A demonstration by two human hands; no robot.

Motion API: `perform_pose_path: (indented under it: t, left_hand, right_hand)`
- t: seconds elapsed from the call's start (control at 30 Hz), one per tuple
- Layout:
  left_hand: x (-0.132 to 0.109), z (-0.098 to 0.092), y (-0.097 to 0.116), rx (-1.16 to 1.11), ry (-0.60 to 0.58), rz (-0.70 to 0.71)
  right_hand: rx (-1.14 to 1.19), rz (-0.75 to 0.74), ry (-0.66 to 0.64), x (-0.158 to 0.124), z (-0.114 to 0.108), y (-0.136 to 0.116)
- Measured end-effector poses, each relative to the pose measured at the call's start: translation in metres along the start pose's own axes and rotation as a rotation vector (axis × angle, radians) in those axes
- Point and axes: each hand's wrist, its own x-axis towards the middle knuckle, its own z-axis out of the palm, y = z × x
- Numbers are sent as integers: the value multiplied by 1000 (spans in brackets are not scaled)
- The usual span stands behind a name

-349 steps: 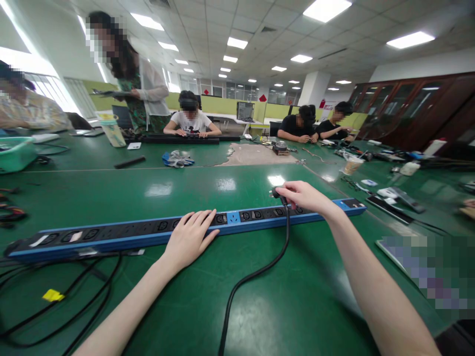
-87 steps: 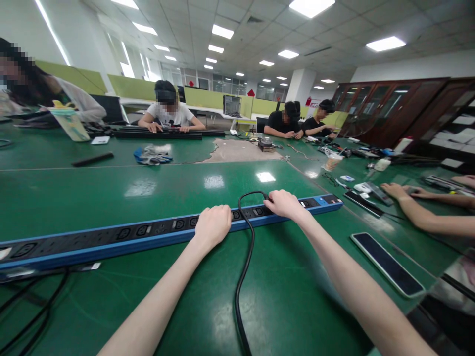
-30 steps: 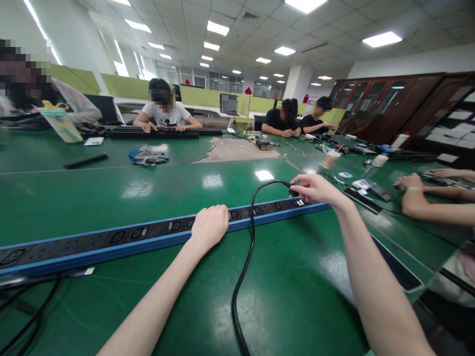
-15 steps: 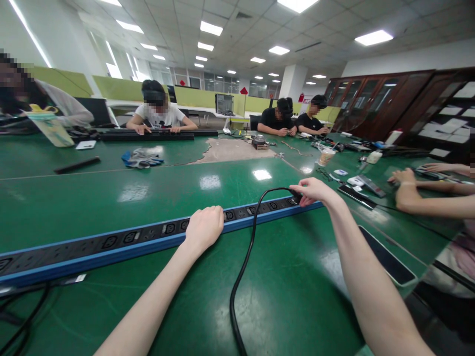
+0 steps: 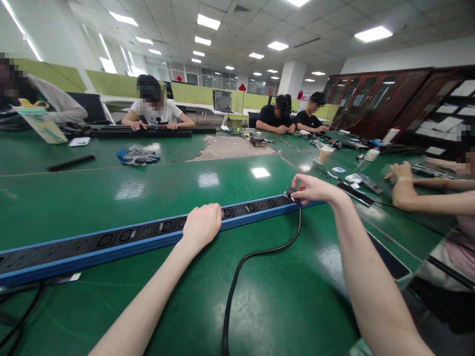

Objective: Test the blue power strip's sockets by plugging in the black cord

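A long blue power strip (image 5: 148, 242) with a black face and several sockets lies slantwise across the green table. My left hand (image 5: 202, 223) is wrapped over the strip near its middle, pressing down on it. Toward the strip's far right end, my right hand (image 5: 305, 190) pinches a black plug (image 5: 290, 193) by its body, just over the sockets. Whether the prongs sit in a socket is hidden by the fingers. From the plug a black power cord (image 5: 252, 254) drops over the strip's near edge and curves toward me across the tabletop.
Beyond the strip lie work gloves (image 5: 138, 155) and a dark bar (image 5: 70, 162). A phone (image 5: 388, 257) rests beside my right forearm. A co-worker's hand (image 5: 403, 172) is at the right; other people sit across the table (image 5: 178, 183). Cables (image 5: 22, 316) lie at lower left.
My right hand has turned the plug, and the cord has swung from arching over the strip to hanging down its near side. My left hand stays on the strip.
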Motion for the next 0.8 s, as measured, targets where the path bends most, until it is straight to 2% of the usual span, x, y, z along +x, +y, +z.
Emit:
perform_pose_path:
  t: [0.13,0.27,0.57,0.8]
  left_hand:
    - [0,1,0,-6,9,10]
    - [0,1,0,-9,9,15]
    - [0,0,0,-14,11,6]
    - [0,-1,1,-17,-8,-12]
  right_hand:
    - [-371,-104,-2,1,5,-8]
    - [-675,-127,47,3,16,-24]
    - [-809,-142,129,5,31,-38]
    - [-829,-49,169,2,32,-41]
